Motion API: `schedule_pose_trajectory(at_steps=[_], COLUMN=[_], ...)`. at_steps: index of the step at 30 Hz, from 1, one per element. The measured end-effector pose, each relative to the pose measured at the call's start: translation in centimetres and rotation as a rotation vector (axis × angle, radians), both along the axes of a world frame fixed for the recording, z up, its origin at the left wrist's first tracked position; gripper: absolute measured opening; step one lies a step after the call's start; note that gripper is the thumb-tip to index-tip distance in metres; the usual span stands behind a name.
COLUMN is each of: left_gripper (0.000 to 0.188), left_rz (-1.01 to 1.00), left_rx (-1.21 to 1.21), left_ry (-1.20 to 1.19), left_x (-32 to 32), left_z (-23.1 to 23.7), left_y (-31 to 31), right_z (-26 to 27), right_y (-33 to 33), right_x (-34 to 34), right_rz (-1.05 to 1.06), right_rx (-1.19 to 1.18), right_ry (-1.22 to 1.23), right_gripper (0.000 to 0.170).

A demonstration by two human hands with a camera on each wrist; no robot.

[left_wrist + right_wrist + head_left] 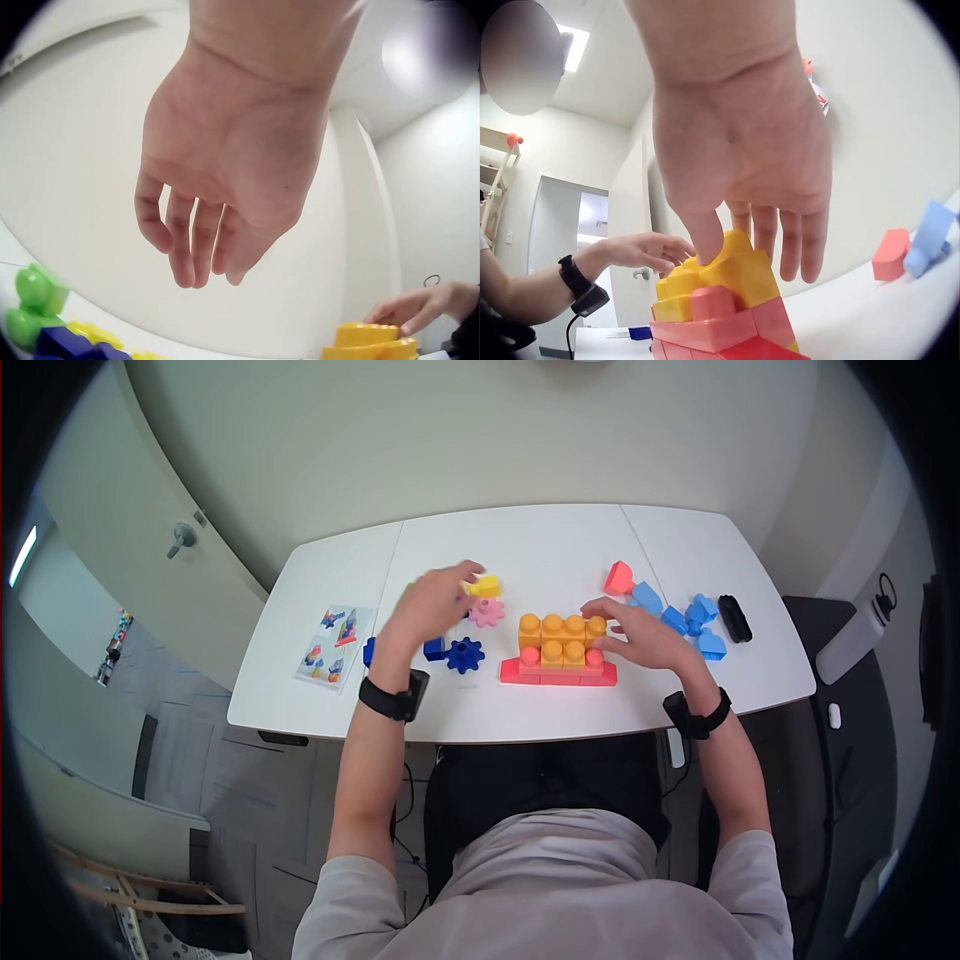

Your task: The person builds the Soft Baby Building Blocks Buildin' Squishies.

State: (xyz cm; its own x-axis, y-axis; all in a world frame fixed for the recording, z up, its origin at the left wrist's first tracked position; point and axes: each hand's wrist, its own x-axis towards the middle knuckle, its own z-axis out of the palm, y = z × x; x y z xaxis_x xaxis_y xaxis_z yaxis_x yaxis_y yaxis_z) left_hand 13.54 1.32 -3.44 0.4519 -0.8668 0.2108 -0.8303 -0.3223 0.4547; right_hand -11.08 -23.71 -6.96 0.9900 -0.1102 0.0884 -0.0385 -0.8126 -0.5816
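A structure of toy building blocks (558, 675), with a pink base and orange-yellow blocks on top, stands near the table's front. My right hand (645, 635) grips its right end. In the right wrist view, the thumb lies against a yellow block (739, 274) and the fingers reach down its far side. My left hand (435, 605) hovers over the loose pieces at left, fingers loosely bent and holding nothing. Close to its fingertips are a yellow block (486, 586) and a pink gear (487, 612). A dark blue gear (464, 655) lies nearer me. Green blocks (34, 300) show in the left wrist view.
A picture sheet (335, 647) lies at the table's left. On the right are a coral block (619, 577), several light blue pieces (695, 615) and a black case (735, 619). A bottle (853, 640) stands on the dark side surface beyond the table.
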Motion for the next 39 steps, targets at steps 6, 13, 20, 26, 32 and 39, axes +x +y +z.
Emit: schedule_pose_trajectory(at_steps=[6,13,20,26,32,39], left_gripper=[0.035,0.037,0.041,0.042,0.039,0.037], left_rz=[0.166,0.163,0.236,0.179,0.128,-0.179], left_rx=[-0.012,0.29,0.505,0.268,-0.102,-0.345], left_ry=[-0.089,-0.317,-0.006,-0.228,-0.106,0.133], left_x=[6.0,11.7,13.0,13.5,5.2,-5.1], left_z=[-2.5,-6.4,-6.7,-6.3,0.4,3.6], left_y=[0.3,-5.2,-7.1,-6.2,-4.6,-2.0], right_z=[1.6,2.1,2.5,2.4,3.3,4.2], right_y=[-0.9,-1.0,-1.3,-2.0,-1.5,0.4], right_x=[0.0,-0.3,-1.1,-1.2,-1.2,-1.2], right_rz=[-0.001,0.025,0.057,0.064,0.033,0.029], right_rx=[0.05,0.025,0.018,-0.023,0.021,0.042], right_ry=[0.047,0.015,0.001,-0.015,-0.078,-0.125], right_gripper=[0.047,0.049,0.046,0.047,0.04,0.039])
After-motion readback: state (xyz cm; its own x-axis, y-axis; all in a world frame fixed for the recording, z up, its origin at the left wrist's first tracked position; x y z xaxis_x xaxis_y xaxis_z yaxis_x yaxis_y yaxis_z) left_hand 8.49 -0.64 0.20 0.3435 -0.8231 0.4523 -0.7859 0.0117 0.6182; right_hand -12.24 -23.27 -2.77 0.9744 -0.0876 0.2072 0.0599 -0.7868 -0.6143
